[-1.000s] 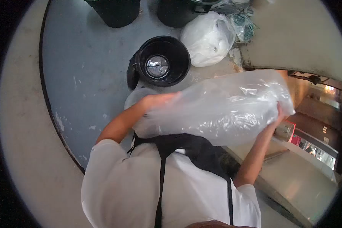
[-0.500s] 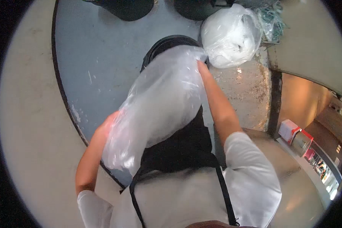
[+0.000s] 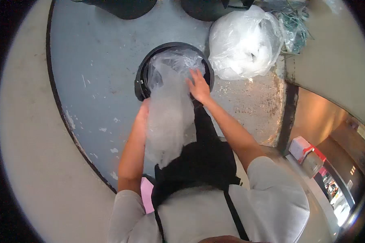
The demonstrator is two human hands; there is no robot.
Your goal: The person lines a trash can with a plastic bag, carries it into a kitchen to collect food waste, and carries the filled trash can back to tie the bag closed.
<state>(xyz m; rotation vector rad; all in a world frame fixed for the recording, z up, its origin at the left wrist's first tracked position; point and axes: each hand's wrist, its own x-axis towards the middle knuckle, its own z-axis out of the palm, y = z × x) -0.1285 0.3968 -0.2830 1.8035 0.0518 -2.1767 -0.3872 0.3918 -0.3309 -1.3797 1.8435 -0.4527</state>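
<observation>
A clear plastic bag (image 3: pixel 170 109) lies partly inside a round black bin (image 3: pixel 139 87), and its loose end hangs over the near rim towards my apron. My left hand (image 3: pixel 144 108) is at the bag's left side, close to the rim; its fingers are mostly hidden, but it appears to grip the plastic. Over the right part of the bin, my right hand (image 3: pixel 199 87) has its fingers spread and touches or hovers over the bag.
A full white plastic bag (image 3: pixel 247 44) sits right of the bin, beside a bundle of green strands (image 3: pixel 294 32). Dark bins (image 3: pixel 129 8) stand at the top. On the right, a red and white box (image 3: pixel 302 149) rests on a ledge. The blue-grey floor (image 3: pixel 93 81) is scuffed.
The bag was stretched wide between both hands above the bin; its far end is now down inside. My right hand has opened and moved nearer, and my left has moved right.
</observation>
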